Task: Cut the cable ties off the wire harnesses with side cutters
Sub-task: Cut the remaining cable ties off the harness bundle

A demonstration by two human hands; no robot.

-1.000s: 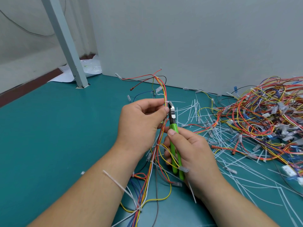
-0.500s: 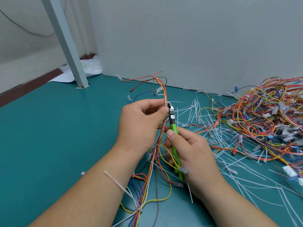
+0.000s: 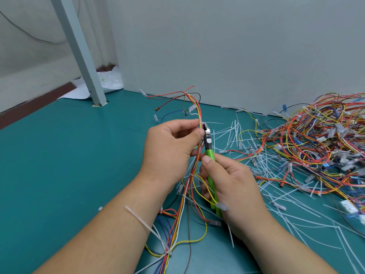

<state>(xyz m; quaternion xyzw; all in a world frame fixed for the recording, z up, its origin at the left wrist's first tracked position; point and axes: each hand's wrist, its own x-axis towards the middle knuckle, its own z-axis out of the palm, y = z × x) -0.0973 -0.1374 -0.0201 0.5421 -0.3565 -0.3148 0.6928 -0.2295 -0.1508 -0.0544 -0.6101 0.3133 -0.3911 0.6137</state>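
One wire harness (image 3: pixel 199 113) is standing up from the table between the two hands. It is a thin bundle of round plastic-coated wires, red, orange, yellow, white and blue. I am counting at least four white cable ties along it. The top cable tie (image 3: pixel 200 123), a narrow flat nylon band, is sitting just above the left hand (image 3: pixel 169 149), which is pinching the bundle between thumb and forefinger. One pair of side cutters (image 3: pixel 209 153) is pointing upward, with its short metal tips right at this tie; whether the tips are closed I cannot tell. The right hand (image 3: pixel 231 184) is gripping its two smooth green handles with curled fingers.

To the right, many cut tie strips (image 3: pixel 233 133), thin and straight, are lying scattered, and beyond them a big tangled pile of harnesses (image 3: pixel 316 139) with small clear connectors. Everything is resting on a flat teal table (image 3: pixel 69 165). One square grey post (image 3: pixel 79 48) is standing at the back left, beside a plain grey wall panel (image 3: pixel 237 46).
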